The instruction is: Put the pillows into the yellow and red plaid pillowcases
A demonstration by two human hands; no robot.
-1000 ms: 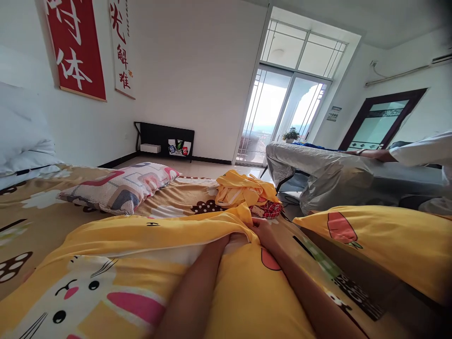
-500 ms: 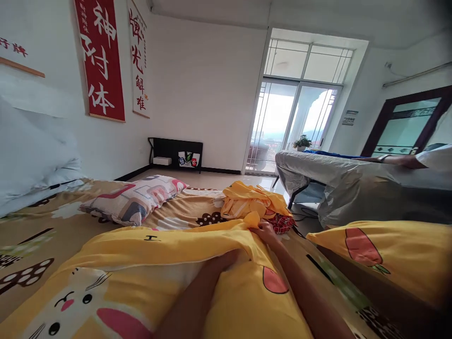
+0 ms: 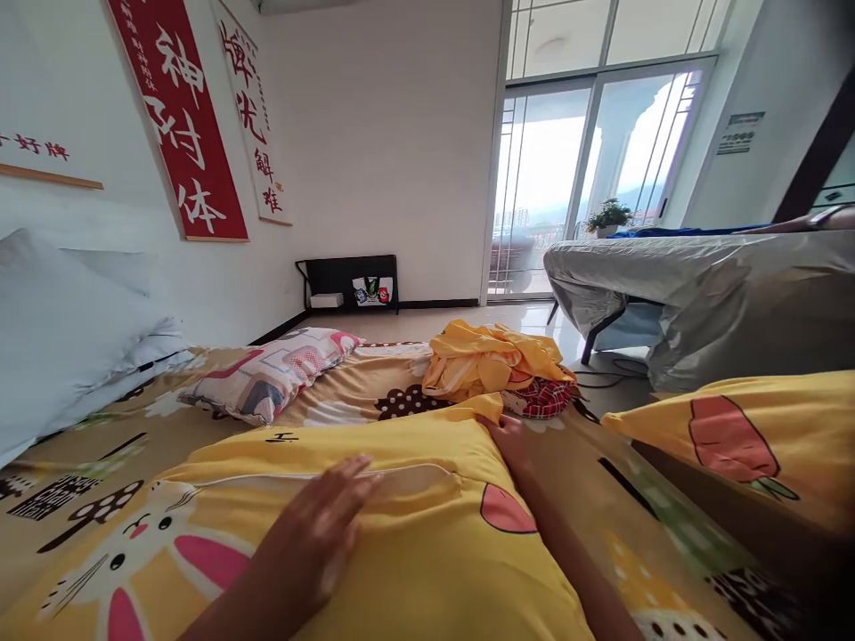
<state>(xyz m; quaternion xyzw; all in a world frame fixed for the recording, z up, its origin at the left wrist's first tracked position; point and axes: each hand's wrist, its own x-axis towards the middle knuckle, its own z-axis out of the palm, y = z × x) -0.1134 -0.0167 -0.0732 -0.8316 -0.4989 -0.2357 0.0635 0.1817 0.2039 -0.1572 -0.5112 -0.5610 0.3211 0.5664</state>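
The bed (image 3: 601, 525) takes up the whole foreground, and the yellow pillow (image 3: 427, 552) lies on it right in front of the person, probably because so broad a bed lets it rest flat with both arms reaching over it. Another yellow pillow with a carrot on it (image 3: 815, 427) sits to the right, well apart, while the patchwork pillow (image 3: 273, 374) and the heap of yellow cloth (image 3: 481, 361) lie beyond the far edge, which seems to leave the near part of the bed for the one being handled. The left hand (image 3: 327, 525) is over the middle of the near pillow, fingers extended and fairly close together, perhaps to smooth the cloth there; it is blurred, and I cannot tell whether it touches. The right hand (image 3: 504, 436) appears to pinch the far right corner, which would keep that end from sliding. The pillow looks plump and softly creased, with a big white rabbit print (image 3: 143, 530) whose ears are pink inside, then a long opening (image 3: 414, 479) with a pale edge across the top, a reddish patch (image 3: 508, 509) near the right side, and a tiny dark "Hi" (image 3: 281, 438) by the far edge
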